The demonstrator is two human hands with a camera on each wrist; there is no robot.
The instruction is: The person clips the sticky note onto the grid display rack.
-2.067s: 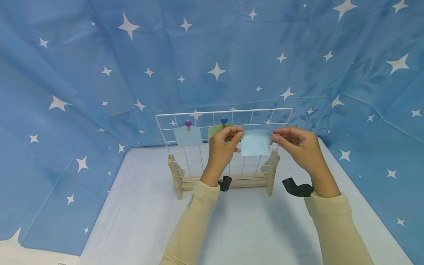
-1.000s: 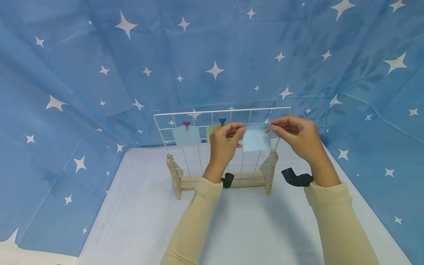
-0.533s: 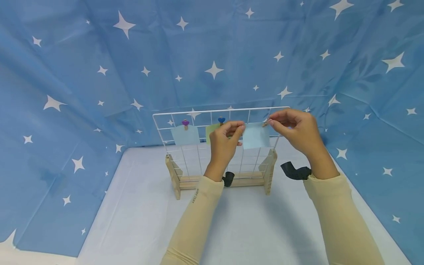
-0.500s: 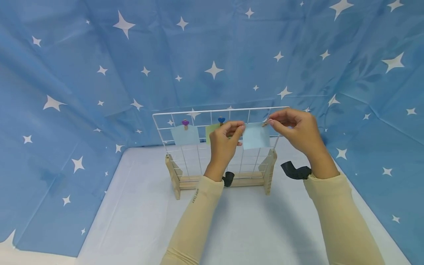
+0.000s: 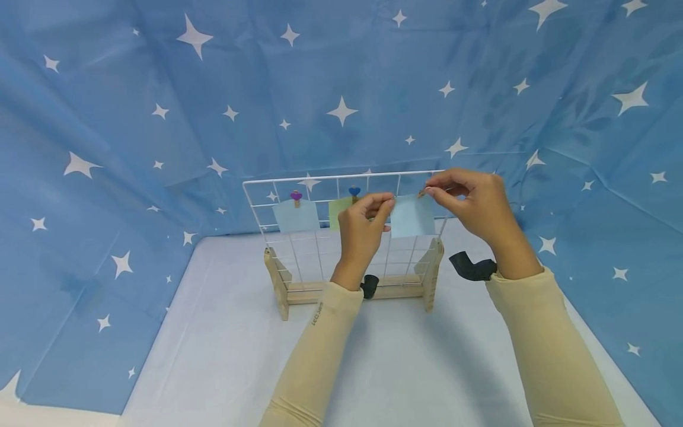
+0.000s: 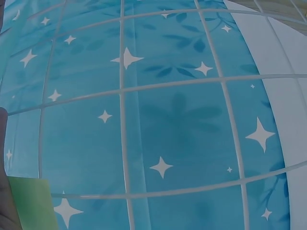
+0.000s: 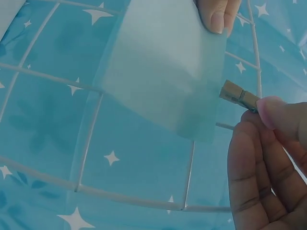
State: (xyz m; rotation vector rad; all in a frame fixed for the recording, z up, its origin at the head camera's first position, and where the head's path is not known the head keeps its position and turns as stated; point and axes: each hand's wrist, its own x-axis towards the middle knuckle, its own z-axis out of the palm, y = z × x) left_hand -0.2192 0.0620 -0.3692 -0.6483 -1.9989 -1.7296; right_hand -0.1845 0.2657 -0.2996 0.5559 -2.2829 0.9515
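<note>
In the head view my left hand pinches the upper left corner of a light blue paper square in front of a white wire grid. My right hand pinches a small wooden clothespin at the paper's top edge. The right wrist view shows the tip of that clothespin at the edge of the paper; I cannot tell whether it bites on it. A thumb of my left hand lies on the same paper. Only a dark sliver of my left hand enters the left wrist view.
Left on the grid hang another light blue paper under a purple heart clothespin and a green paper under a blue heart clothespin. Wooden feet hold the grid on a white table. A starred blue cloth surrounds it.
The right hand has moved up and left, bringing the clothespin from beside the paper to its top edge. The paper has risen slightly against the grid; the left hand still pinches it.
</note>
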